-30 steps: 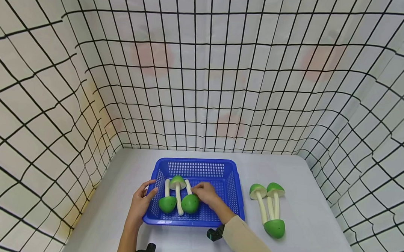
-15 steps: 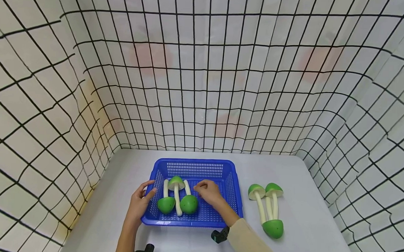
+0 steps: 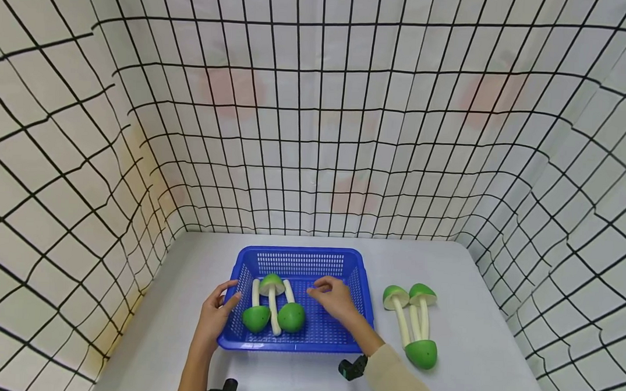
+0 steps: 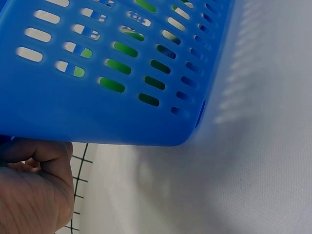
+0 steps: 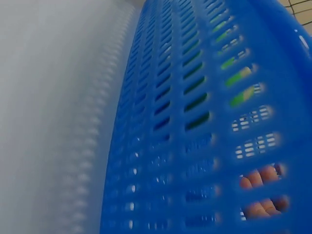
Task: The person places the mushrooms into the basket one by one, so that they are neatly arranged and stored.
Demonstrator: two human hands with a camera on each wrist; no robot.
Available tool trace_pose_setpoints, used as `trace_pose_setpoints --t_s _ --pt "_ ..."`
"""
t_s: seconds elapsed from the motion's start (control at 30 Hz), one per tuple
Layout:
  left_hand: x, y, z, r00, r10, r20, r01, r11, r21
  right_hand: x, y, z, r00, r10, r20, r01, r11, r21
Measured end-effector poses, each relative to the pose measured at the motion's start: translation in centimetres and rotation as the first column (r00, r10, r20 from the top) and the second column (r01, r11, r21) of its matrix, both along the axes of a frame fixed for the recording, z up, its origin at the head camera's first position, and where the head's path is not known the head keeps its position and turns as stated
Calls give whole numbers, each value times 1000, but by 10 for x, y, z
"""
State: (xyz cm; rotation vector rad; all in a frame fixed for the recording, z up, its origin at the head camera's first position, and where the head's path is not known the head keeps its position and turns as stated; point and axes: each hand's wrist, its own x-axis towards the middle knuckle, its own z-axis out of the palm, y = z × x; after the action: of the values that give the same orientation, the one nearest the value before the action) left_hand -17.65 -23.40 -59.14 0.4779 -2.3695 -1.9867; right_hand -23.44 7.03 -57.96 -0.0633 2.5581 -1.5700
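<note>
A blue perforated plastic basket [image 3: 296, 347] stands on the table with three toy mushrooms in its left half. The left [image 3: 256, 319] and right [image 3: 291, 317] ones have their green caps toward the front; the middle mushroom [image 3: 272, 287] has its cap at the back. My left hand [image 3: 214, 316] holds the basket's left rim, thumb and fingers at the edge; the left wrist view shows curled fingers [image 4: 46, 158] there. Over the basket's right half, my right hand [image 3: 337, 300] hovers with nothing in it, fingers loosely bent. Through the basket slots, the right wrist view shows its fingers [image 5: 258, 178].
Right of the basket, three more green-capped mushrooms [image 3: 422, 353] lie together on the white table [image 3: 470, 319]. Black-gridded white walls [image 3: 314, 160] enclose the table at the back and sides.
My right hand has come away from the right mushroom in the basket and shifted rightward, leaving it lying there. The left hand stays on the rim.
</note>
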Motion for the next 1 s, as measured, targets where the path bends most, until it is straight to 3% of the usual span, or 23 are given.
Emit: trace_pose_setpoints --t_s 0.67,1.0 --pt "1 -2 2 1000 -14 1 14 1000 4 11 44 30 996 24 -88 -26 1000 -15" --pt "0 -2 1 1000 -16 4 16 1000 12 14 70 39 984 -2 -179 -3 1000 -31"
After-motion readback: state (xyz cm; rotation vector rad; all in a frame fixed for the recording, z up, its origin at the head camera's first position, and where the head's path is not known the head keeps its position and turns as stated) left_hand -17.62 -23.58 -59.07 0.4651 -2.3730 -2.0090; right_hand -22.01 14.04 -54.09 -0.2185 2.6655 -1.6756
